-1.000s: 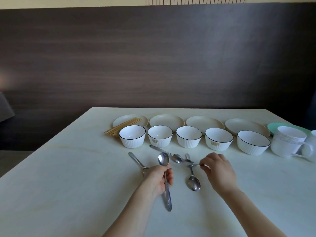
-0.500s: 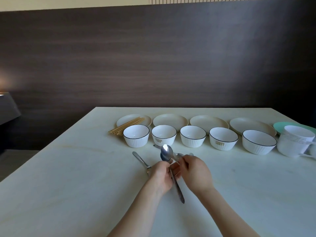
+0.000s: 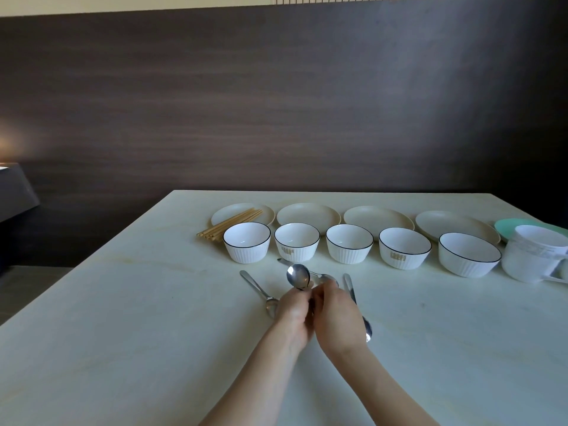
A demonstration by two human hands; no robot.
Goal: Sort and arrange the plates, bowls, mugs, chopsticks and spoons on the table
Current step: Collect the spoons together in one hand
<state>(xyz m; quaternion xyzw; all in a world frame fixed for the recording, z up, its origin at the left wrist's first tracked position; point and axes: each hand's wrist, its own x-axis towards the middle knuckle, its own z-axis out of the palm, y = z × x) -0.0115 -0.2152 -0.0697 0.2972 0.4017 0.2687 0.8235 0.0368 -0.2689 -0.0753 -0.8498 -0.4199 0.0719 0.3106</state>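
Two hands, left hand and right hand, pinch together upright shiny round-bowled steel spoons near five ribbed white ceramic bowls.

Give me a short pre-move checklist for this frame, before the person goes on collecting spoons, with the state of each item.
1. Held spoons secured: ok. The left hand and right hand close together around the handles, and a bowl end sticks up above the fingers.
2. Number of spoons in the grip: cannot tell; the hands hide the handles.
3. Loose spoon on the left reachable: ok, it lies flat beside the left hand.
4. Loose spoon on the right reachable: ok, it lies beside the right hand, partly hidden.
5. Spoon behind the hands: ok, it lies on the table in front of the white bowls.
6. Chopsticks sorted: not ok, they rest bundled across the leftmost plate.
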